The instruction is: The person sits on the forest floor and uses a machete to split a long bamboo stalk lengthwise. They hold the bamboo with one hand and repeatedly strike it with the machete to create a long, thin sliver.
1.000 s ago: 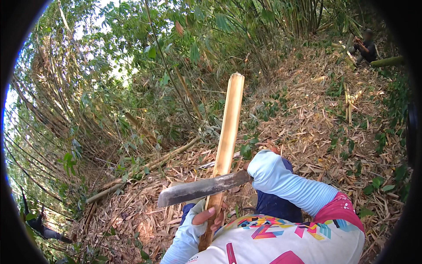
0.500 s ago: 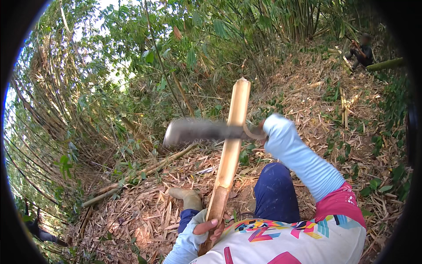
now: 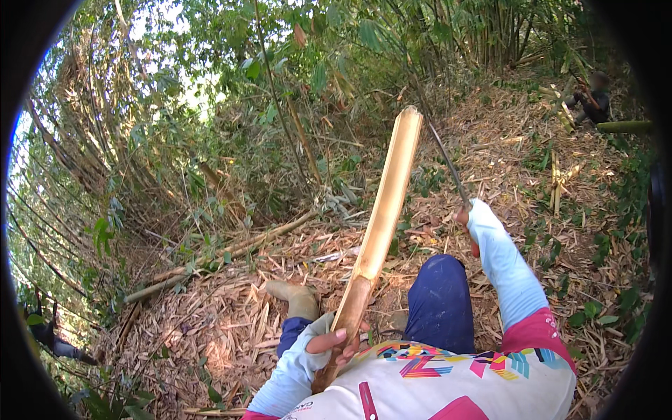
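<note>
My left hand (image 3: 334,344) grips the lower end of a long split bamboo piece (image 3: 381,217), which leans up and away toward the upper right. My right hand (image 3: 467,218), in a pale blue sleeve, is raised beside the bamboo and holds the handle of a long knife (image 3: 444,157). The blade is edge-on to the camera and points up and to the left, close to the bamboo's top end. My knees in dark blue trousers (image 3: 441,301) and a boot (image 3: 297,297) sit below the bamboo.
Dry bamboo leaves and chips cover the sloping ground (image 3: 231,329). A fallen bamboo pole (image 3: 224,252) lies at left. Dense bamboo stems (image 3: 105,161) stand at left and behind. Another person (image 3: 591,98) crouches at upper right; one more (image 3: 49,336) is at far left.
My right hand swung the knife from lying across the bamboo at its lower part up to near its top, then turned the blade edge-on. The bamboo stays in my left hand.
</note>
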Available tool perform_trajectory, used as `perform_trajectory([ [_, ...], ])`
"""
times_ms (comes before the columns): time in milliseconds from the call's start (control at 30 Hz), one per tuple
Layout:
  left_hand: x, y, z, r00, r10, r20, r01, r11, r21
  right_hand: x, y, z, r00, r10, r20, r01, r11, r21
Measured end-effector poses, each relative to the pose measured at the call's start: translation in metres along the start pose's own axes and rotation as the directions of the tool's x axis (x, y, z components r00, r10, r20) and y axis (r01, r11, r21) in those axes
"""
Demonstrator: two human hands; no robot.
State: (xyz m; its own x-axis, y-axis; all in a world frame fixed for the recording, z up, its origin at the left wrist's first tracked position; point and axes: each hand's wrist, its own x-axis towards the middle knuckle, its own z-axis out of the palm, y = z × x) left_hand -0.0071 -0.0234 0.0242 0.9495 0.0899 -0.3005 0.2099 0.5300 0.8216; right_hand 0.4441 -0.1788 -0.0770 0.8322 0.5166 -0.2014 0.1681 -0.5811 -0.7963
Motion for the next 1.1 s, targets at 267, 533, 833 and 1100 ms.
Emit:
perform_trajectory([
  [267, 0.001, 0.001, -0.015, 0.997, 0.075, -0.020, -0.076, 0.996, -0.046, -0.083, -0.003, 0.042, 0.998, -0.056, 0.019, 0.045, 0.930, 0.365],
  [533, -0.007, 0.026, -0.030, 0.957, 0.231, -0.174, -0.211, 0.969, 0.128, -0.109, -0.061, 0.043, 0.981, -0.192, 0.039, 0.133, 0.797, 0.590],
  [833, -0.010, 0.029, -0.028, 0.863, 0.337, -0.376, -0.137, 0.873, 0.468, -0.130, -0.092, 0.077, 0.886, -0.463, -0.030, 0.449, 0.840, 0.304],
  [1100, -0.002, 0.013, -0.006, 0.778, 0.450, -0.439, -0.097, 0.776, 0.623, -0.168, -0.174, 0.080, 0.524, -0.838, 0.151, 0.845, 0.489, -0.218],
])
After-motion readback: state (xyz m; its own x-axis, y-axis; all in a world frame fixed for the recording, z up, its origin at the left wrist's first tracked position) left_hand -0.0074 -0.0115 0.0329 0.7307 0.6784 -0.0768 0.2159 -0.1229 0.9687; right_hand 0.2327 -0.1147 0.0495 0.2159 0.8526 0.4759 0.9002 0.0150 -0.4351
